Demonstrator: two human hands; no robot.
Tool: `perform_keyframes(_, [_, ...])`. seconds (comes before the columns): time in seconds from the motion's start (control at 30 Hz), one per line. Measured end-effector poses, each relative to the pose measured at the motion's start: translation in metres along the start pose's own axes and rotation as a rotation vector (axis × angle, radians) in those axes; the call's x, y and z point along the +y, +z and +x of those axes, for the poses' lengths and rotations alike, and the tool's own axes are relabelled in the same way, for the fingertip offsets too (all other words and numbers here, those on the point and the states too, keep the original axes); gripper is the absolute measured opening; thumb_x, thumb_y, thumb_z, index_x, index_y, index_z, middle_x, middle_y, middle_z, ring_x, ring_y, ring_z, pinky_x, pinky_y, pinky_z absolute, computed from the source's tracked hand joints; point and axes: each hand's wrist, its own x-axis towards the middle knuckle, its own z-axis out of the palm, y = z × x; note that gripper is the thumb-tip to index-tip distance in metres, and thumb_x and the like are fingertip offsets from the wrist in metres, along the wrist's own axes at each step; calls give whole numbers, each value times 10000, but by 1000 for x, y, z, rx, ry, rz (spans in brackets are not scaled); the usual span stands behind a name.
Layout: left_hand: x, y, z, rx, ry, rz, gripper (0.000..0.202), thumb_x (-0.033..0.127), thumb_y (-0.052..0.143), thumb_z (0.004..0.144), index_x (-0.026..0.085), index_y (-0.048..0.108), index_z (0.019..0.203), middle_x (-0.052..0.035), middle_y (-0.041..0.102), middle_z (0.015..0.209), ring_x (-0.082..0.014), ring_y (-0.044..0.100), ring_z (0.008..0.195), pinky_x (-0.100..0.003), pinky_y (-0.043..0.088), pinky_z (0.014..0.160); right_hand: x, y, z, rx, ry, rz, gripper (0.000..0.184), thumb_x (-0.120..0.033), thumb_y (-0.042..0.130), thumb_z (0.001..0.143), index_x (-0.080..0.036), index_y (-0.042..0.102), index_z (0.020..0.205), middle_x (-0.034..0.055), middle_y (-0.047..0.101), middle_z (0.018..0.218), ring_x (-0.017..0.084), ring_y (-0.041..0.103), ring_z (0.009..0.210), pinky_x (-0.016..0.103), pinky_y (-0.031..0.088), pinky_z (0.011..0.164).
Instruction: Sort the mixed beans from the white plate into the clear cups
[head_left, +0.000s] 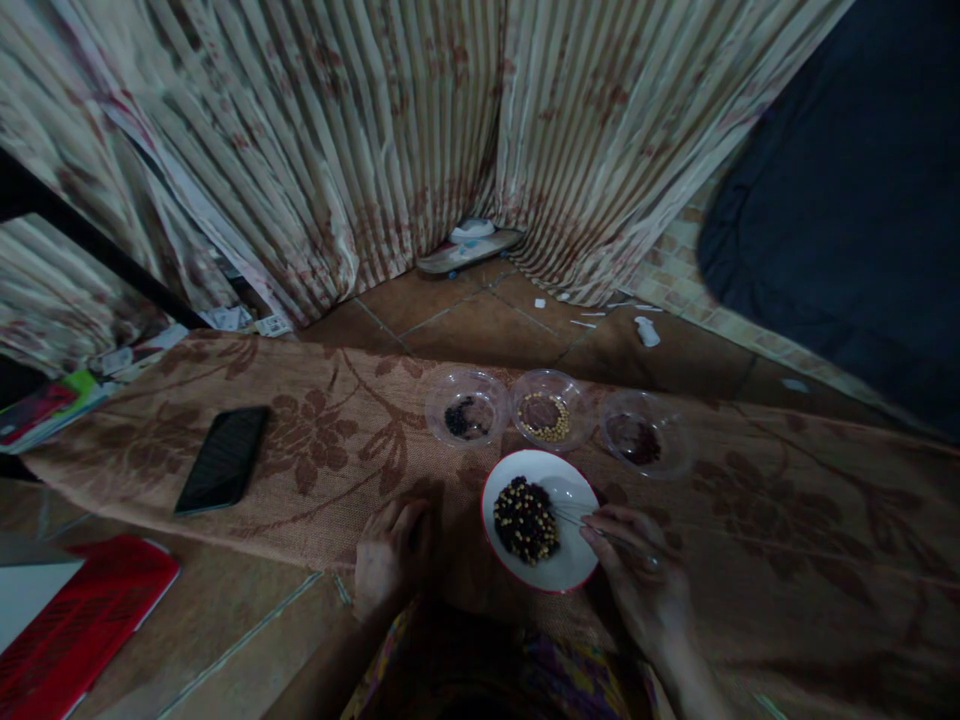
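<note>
My right hand (637,560) grips slim metal tweezers (568,514). Their tips reach into a white bowl (576,565) with a red rim. Mixed black, yellow and dark beans (525,520) lie heaped on the bowl's left side. Left of the bowl, my left hand (391,555) rests on the tablecloth with its fingers curled in; nothing shows in it. Behind the bowl stand three clear plastic bowls in a row: the left bowl (487,378) has black beans, the middle bowl (574,383) yellow beans, the right bowl (671,425) dark red beans.
A phone (223,460) lies on the patterned brown tablecloth (757,510), left of my hands. Beyond the table's far edge, a skateboard (469,252) and paper scraps (646,332) lie on the tiled floor before striped curtains (360,130). A red object (97,620) is at lower left.
</note>
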Motion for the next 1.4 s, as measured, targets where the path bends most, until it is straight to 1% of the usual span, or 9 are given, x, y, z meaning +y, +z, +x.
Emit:
perform_keyframes(0.17, [1, 0, 0, 0, -10, 9, 182, 268, 507, 970, 231, 685, 985, -52, 736, 967, -204, 696, 872, -325, 532, 767, 0, 0, 0, -2, 3, 3, 254, -503, 694, 843, -274, 793, 887, 69, 703, 1092, 249, 656, 1013, 436, 522, 911])
perform_keyframes(0.43, [3, -2, 2, 16, 2, 9, 195, 262, 496, 969, 225, 687, 959, -58, 735, 930, -203, 688, 826, -321, 530, 739, -15, -6, 0, 99, 11, 36, 244, -481, 704, 831, -252, 790, 831, 82, 714, 1007, 248, 658, 983, 399, 540, 848])
perform_keyframes(0.6, [2, -2, 2, 26, -5, -8, 187, 263, 501, 965, 224, 684, 964, -47, 728, 906, -193, 677, 800, -318, 533, 739, -31, -9, 16, 152, -90, 49, 238, -451, 710, 835, -226, 787, 818, 91, 723, 975, 252, 668, 949, 398, 558, 803])
perform_keyframes(0.8, [1, -1, -2, 39, -10, -31, 181, 244, 492, 960, 225, 672, 960, -40, 721, 888, -188, 671, 782, -311, 527, 719, -82, 22, 63, 136, -301, 125, 191, -404, 692, 864, -243, 794, 874, 70, 726, 965, 236, 658, 1013, 393, 551, 861])
perform_keyframes(0.93, [1, -1, -2, 31, -13, -37, 178, 239, 491, 959, 232, 669, 945, -40, 723, 899, -190, 671, 783, -311, 517, 709, -103, 42, 81, 88, -356, 140, 201, -392, 648, 898, -253, 793, 901, 72, 724, 995, 215, 663, 1001, 375, 553, 865])
perform_keyframes(1.07, [2, 0, -2, 35, -11, -48, 174, 232, 495, 962, 226, 668, 947, -36, 719, 889, -188, 670, 791, -318, 514, 729, -91, 34, 70, 174, -306, 121, 192, -392, 682, 867, -232, 787, 878, 85, 724, 1014, 222, 664, 1010, 359, 560, 835])
perform_keyframes(1.17, [1, 1, -2, 48, -3, -43, 170, 229, 502, 961, 216, 671, 952, -35, 719, 884, -184, 666, 776, -322, 514, 735, -67, 15, 48, 210, -143, 135, 217, -404, 714, 839, -212, 774, 920, 95, 724, 1070, 230, 671, 1003, 348, 565, 803])
perform_keyframes(1.27, [1, 1, -1, 45, 6, -40, 168, 235, 511, 961, 216, 677, 954, -41, 721, 900, -189, 672, 795, -320, 518, 740, -42, -1, 23, 237, 23, 93, 272, -463, 747, 786, -201, 770, 854, 94, 735, 1001, 255, 678, 976, 384, 556, 839])
perform_keyframes(1.4, [1, 0, 1, 55, 29, -33, 165, 245, 521, 962, 214, 683, 972, -48, 720, 895, -195, 676, 809, -320, 526, 755, -19, -7, -1, 203, 173, 69, 342, -548, 733, 747, -217, 775, 824, 94, 710, 1057, 284, 667, 1012, 442, 538, 895])
